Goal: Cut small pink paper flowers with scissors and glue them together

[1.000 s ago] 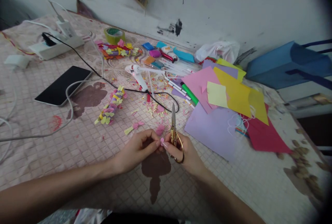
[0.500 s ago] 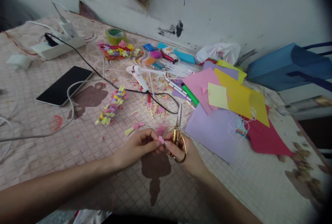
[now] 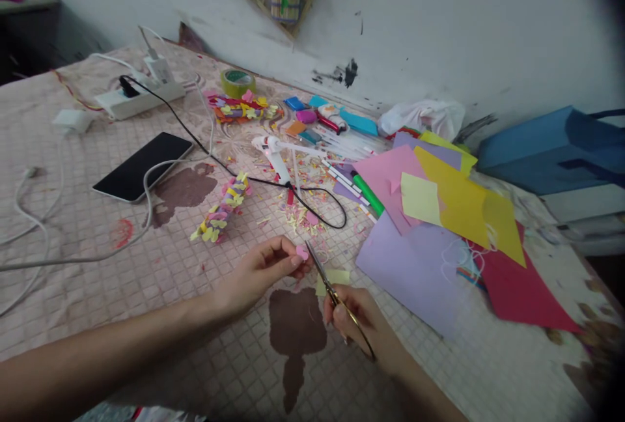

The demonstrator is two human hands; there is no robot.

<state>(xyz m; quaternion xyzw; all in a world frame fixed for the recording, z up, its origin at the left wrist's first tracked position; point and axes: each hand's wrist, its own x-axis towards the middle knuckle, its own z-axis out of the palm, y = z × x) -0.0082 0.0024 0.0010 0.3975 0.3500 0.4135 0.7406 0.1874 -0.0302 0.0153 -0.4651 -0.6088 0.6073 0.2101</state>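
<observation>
Between thumb and fingers, my left hand (image 3: 266, 270) pinches a small pink paper cutout (image 3: 302, 252) with rounded lobes. My right hand (image 3: 359, 318) is wrapped round gold-handled scissors (image 3: 326, 282), whose blades point up and left, the tips close beside the pink cutout. Under the blades a pale yellow piece of paper (image 3: 336, 276) lies on the table. Left of my hands rests a stick-shaped piece (image 3: 222, 208) covered in yellow and pink paper flowers over purple and yellow wrapping.
A glue gun (image 3: 276, 158) with a black cord stands among paper scraps. Coloured sheets (image 3: 407, 259) lie to the right, near a green marker (image 3: 367, 194). A tablet (image 3: 143, 167), white cables and a power strip (image 3: 141, 101) occupy the left. A blue bag (image 3: 532, 152) is at far right.
The scissors have swung from resting upright in my right hand to pointing at the pink cutout. My right hand has moved away from the cutout, which my left hand still holds. The view has shifted.
</observation>
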